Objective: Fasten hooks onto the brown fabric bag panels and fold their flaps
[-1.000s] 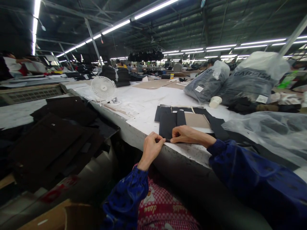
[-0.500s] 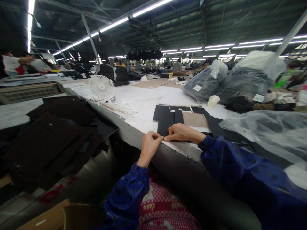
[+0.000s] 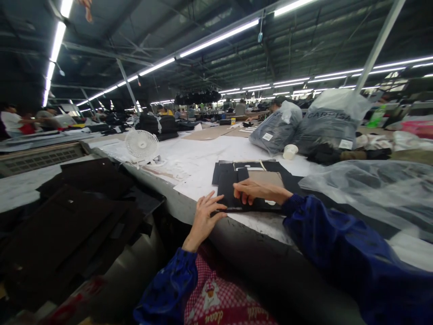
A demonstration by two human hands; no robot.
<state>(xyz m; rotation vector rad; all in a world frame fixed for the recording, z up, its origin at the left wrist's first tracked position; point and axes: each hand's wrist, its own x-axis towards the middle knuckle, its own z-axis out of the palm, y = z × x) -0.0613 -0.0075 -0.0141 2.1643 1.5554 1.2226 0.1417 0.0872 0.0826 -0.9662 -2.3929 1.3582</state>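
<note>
Black fabric panel (image 3: 225, 188), one: I see it lying flat at the near edge of the white-covered bench (image 3: 189, 155), on top of other dark pieces. Beige piece (image 3: 270, 177), one: just right of the panel, partly behind the right hand.

Hands, two, bare, apart from each other. Left hand (image 3: 204, 216): fingers spread, tips at the panel's near left corner, nothing gripped that I can make out. Right hand (image 3: 257, 189): palm down, fingers curled over the panel; I cannot tell whether they pinch any of it. Sleeves (image 3: 169, 286), blue, on both arms.

Also on the bench: white fan (image 3: 141, 144), upright, toward the left; white cup (image 3: 290, 152), tipped, beside two stuffed plastic bags (image 3: 275, 131); clear plastic sheet (image 3: 368, 183), crumpled, at right, partly over dark material.

Dark cut pieces (image 3: 64, 225), a loose heap: to the left, below bench level.
</note>
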